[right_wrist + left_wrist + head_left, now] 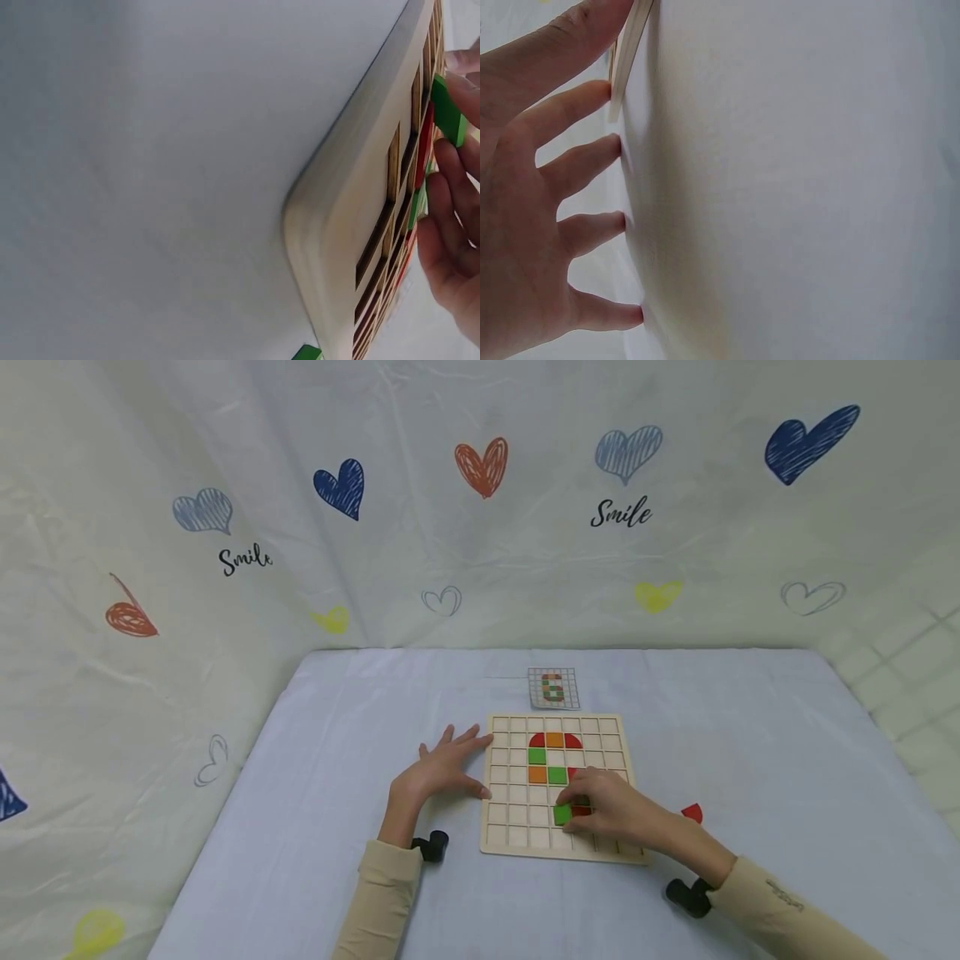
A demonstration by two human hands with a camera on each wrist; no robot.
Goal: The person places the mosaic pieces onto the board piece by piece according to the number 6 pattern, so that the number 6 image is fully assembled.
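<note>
A wooden grid board [517, 837] lies on the table, with red, orange and green tiles set in several of its squares. Between thumb and fingers, my right hand [618, 806] pinches a green square tile [562, 814] over the board's lower middle; the right wrist view shows this tile [448, 112] tilted above the grid. A red tile [581, 810] is partly hidden under that hand. My left hand [441, 768] has its fingers spread, thumb and index fingertip touching the board's left edge. In the left wrist view, the other fingertips [615, 221] rest on the white cloth.
Behind the board lies a small card [553, 687] with a coloured grid pattern. A loose red tile [692, 812] lies right of the board, partly behind the right forearm. Near the board's corner, the right wrist view shows a green piece [306, 352] on the cloth.
</note>
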